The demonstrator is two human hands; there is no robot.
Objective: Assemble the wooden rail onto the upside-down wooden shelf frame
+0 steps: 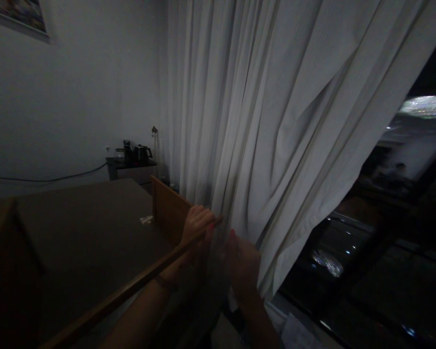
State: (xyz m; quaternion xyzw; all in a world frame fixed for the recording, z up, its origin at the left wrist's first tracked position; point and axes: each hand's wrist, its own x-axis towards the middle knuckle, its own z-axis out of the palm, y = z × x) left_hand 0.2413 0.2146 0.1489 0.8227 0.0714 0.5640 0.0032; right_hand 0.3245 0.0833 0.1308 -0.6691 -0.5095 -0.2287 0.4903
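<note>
A long white curtain (276,121) hangs in deep folds across the window. My left hand (197,228) is curled closed on the curtain's folds, just past the top rail of a wooden frame (131,291). My right hand (241,266) reaches into the lower folds beside it, fingers pointing up and loosely together; the dim light hides whether they pinch the cloth. The curtain's right edge is drawn aside and slants up to the right, baring a dark window (385,232) with lights outside.
A brown table surface (80,232) with wooden edges lies to the left, a small white object (146,220) on it. Behind it a dark side cabinet (131,170) carries a kettle (142,153). A cable (47,180) runs along the white wall.
</note>
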